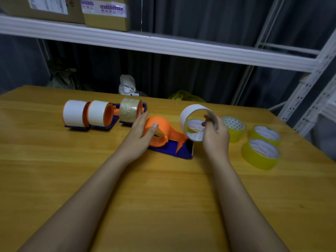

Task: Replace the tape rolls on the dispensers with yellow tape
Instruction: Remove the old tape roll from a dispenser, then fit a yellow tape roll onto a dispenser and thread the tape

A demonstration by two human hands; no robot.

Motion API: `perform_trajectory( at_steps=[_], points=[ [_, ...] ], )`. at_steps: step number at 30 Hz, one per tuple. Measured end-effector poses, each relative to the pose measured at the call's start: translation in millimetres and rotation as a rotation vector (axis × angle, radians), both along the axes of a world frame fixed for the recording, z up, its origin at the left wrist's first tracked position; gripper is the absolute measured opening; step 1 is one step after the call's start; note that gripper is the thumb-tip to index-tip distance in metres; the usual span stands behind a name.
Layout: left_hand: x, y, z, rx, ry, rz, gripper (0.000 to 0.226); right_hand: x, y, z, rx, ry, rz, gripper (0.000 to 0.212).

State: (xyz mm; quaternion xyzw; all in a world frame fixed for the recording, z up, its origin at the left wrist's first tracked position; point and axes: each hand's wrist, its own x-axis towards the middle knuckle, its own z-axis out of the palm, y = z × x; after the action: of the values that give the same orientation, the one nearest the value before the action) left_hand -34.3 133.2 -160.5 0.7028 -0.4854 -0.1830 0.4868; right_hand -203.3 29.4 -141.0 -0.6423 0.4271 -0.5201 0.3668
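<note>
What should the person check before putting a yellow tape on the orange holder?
1. Old white roll off the holder: ok, the right hand holds it in the air.
2. Orange holder bare: ok.
3. Holder kept steady: ok, the left hand grips it.
4. Yellow rolls nearby: ok, three lie on the table to the right.
5. Right hand free for a yellow roll: not ok.
6. Cutter blade unblocked: cannot tell.

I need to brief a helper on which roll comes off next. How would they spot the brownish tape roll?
On the wooden table, three loaded dispensers stand along the far edge. The brownish translucent tape roll is rightmost; its two neighbours are white.
</note>
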Motion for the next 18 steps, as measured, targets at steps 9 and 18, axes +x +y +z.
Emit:
perform_trajectory(
  at_steps=[9,18],
  points=[
    [-11.7,-26.8,16.6,0.126,-0.117,0.092,0.041,-68.2,-23.1,16.4,0.187,0.469,-0.098,0.02],
    [-19.5,-20.6,30.7,0.184,-0.104,0.089,0.033,-70.0,-12.0,20.8,0.005,0.977,-0.195,0.068]
  ],
)
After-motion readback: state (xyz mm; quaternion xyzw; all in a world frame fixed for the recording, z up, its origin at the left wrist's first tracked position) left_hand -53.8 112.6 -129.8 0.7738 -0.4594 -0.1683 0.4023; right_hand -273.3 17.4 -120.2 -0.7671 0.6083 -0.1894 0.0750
